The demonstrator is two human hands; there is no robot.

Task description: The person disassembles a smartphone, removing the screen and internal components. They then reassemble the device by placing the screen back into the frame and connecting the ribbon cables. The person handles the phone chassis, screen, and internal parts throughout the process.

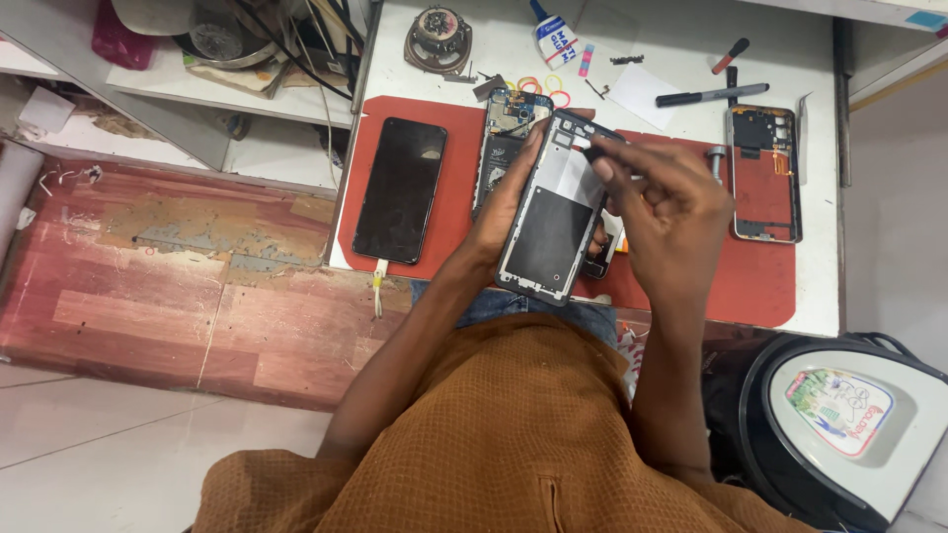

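1. I see the phone frame [553,212] held tilted above the red mat [449,212], its top end pointing away from the body and its lower corner hanging over the table's near edge.
2. My left hand [509,202] grips the frame along its left long edge; its fingers are curled round that edge and pressed against it, the thumb side mostly hidden behind the frame.
3. My right hand [667,202] sits at the frame's upper right corner, fingertips drawn together in a pinch on something small and dark at that corner. I cannot tell what the piece is.
4. My judgement of the risk: with the frame gripped along one edge only, a hard pull at the top corner could twist or flex it, or lever it out of the left hand and down past the table edge.
5. A small part pinched loose could also slip and drop into the lap or onto the floor.
6. Just behind the frame lies an opened phone body [509,133] with its board bare; a slip could knock into it.
7. To the left, a black phone [400,188] lies flat on the mat; well to the right, another stripped frame [762,173] beside a marker pen [711,96].
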